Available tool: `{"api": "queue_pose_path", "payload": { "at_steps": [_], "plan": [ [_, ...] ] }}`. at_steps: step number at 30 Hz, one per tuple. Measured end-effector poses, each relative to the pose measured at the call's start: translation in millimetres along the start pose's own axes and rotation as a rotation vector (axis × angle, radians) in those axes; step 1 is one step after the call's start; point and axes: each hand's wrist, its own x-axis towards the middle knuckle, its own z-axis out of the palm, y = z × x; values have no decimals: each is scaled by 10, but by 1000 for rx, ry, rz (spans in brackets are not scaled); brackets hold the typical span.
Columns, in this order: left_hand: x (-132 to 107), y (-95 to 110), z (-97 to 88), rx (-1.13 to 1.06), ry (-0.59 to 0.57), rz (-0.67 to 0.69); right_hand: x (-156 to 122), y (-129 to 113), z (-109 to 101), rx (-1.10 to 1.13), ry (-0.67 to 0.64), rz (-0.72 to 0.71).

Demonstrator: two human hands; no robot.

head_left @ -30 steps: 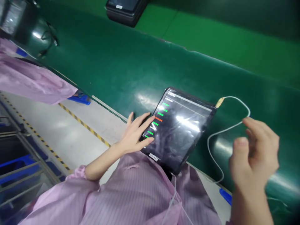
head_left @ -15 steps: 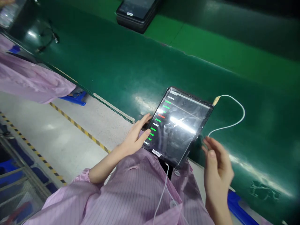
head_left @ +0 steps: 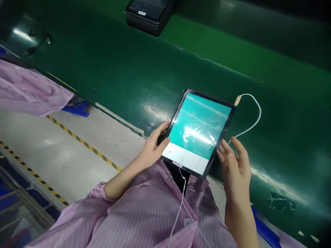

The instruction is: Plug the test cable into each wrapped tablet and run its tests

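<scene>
A tablet (head_left: 199,132) wrapped in clear film lies tilted at the near edge of the green belt (head_left: 124,69), its screen lit teal above a white strip. My left hand (head_left: 153,146) grips its left edge, thumb on the screen margin. At the tablet's right edge my right hand (head_left: 232,165) has its fingers against the rim. A white cable (head_left: 252,122) with a tan plug (head_left: 237,100) is plugged in at the tablet's top right corner. Another white cord (head_left: 181,203) hangs from the bottom edge over my pink striped smock.
A dark stack of tablets (head_left: 148,13) sits at the far side of the belt. Another person's pink sleeve (head_left: 31,91) lies at the left edge. The grey floor (head_left: 77,151) with yellow-black tape and blue bins is to my left.
The screen switched from a dark list with green and red lines to a teal picture. My right hand came in from the right to the tablet's right edge. My left hand shifted to grip the left edge.
</scene>
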Motion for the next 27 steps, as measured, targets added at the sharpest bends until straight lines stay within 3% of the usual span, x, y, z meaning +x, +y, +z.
{"api": "queue_pose_path", "payload": {
  "at_steps": [5, 12, 20, 27],
  "plan": [
    [49, 26, -96, 69, -57, 4, 18, 73, -57, -30, 33, 56],
    [-1, 28, -241, 109, -245, -8, -4, 79, -51, -50, 54, 69],
    [-65, 62, -57, 253, -163, -17, -15, 38, -29, -69, 63, 77],
    [-76, 154, -31, 307, -219, -64, -16, 79, -36, -59, 62, 68]
  ]
}}
